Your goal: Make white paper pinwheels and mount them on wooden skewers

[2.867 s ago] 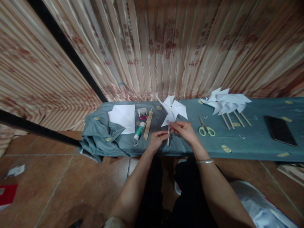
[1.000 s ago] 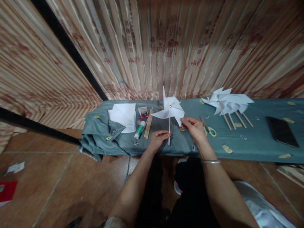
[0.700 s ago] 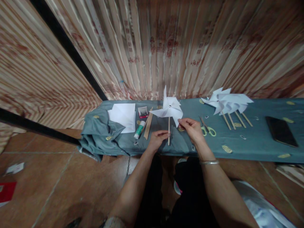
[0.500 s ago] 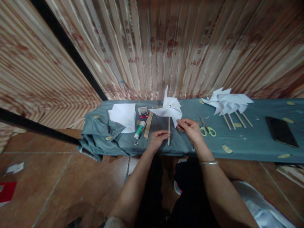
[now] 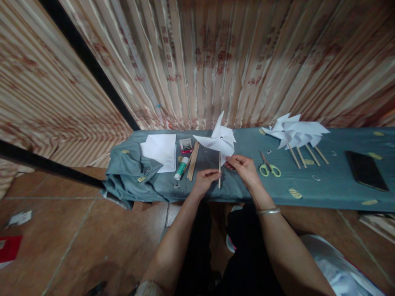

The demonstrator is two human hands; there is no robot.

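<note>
A white paper pinwheel (image 5: 217, 142) with a metal pin at its centre stands upright above the cloth-covered table (image 5: 240, 181). My left hand (image 5: 206, 181) is closed, pinching the pinwheel's wooden stick (image 5: 219, 176) near its lower end. With thumb and forefinger, my right hand (image 5: 242, 165) pinches the tip of the lowest paper blade, just right of the stick. Right of that hand lie green-handled scissors (image 5: 269, 168). To the left are several loose wooden sticks (image 5: 193, 162), a glue stick (image 5: 181, 168) and a small red-and-white box of pins (image 5: 186, 146).
White paper sheets (image 5: 162, 150) lie at the table's left end. Several finished pinwheels (image 5: 304, 131) overlap on the right, beside a black phone (image 5: 365, 170). A patterned curtain (image 5: 212, 65) hangs along the back edge, and a dark pole (image 5: 89, 61) slants at the left.
My right hand has moved slightly left, turning the pinwheel's blades a little clockwise, its lower blade now nearer the stick. My left hand has stayed on the stick.
</note>
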